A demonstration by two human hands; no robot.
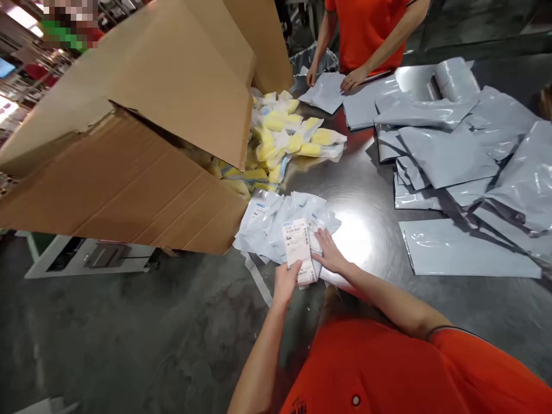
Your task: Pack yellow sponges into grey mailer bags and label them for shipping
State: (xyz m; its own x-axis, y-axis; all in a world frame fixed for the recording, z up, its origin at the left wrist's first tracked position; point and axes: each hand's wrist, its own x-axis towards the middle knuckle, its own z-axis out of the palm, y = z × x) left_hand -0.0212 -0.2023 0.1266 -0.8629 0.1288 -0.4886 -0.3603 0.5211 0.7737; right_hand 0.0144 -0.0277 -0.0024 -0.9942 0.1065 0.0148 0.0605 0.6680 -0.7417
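My left hand [286, 282] is closed on the lower end of a stack of printed labels [297, 250], thumb on top. Beneath and behind the labels lie several pale, shiny plastic mailing bags [263, 224] with small printed stickers, heaped at the table's near edge. My right hand [331, 253] rests with its fingers stretched out on the bags, just right of the labels. A white strip [259, 280] hangs off the edge beside my left hand.
A large open cardboard box [129, 178] leans at the left, with yellow items in clear wrappers [280, 129] spilling onto the metal table [345, 184]. Grey mailing bags [452, 155] pile up at the right. Across the table, a co-worker's hands [356, 79] touch another grey bag.
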